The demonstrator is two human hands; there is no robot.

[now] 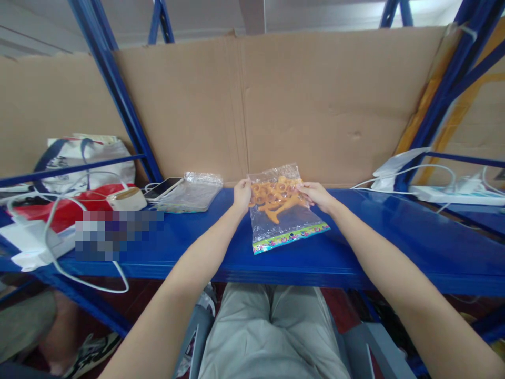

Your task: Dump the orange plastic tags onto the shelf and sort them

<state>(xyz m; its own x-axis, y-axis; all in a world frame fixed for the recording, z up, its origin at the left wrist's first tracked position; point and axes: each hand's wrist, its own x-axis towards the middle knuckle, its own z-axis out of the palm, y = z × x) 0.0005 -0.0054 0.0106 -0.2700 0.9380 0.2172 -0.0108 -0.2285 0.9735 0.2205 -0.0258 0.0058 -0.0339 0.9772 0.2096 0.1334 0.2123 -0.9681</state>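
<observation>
Between my hands is a clear plastic bag [272, 231] with a colourful printed strip along its near edge. Several orange plastic pieces [276, 202], some ring-shaped, lie bunched inside its far half; what they are I cannot make out. My left hand [242, 195] pinches the bag's left side, and my right hand [315, 195] grips its right side. The bag is held over the blue shelf top [232, 258]. To the left of my left hand lies a stack of flat clear plastic bags [193, 193].
A phone [164, 188] rests beside the bag stack. Farther left are a white charger block [126, 199], red material [94, 197], a white tote bag [90, 163] and looping cables. A power strip [457, 195] lies at the right. Cardboard [315, 105] closes off the back. Another person's leg shows at lower left.
</observation>
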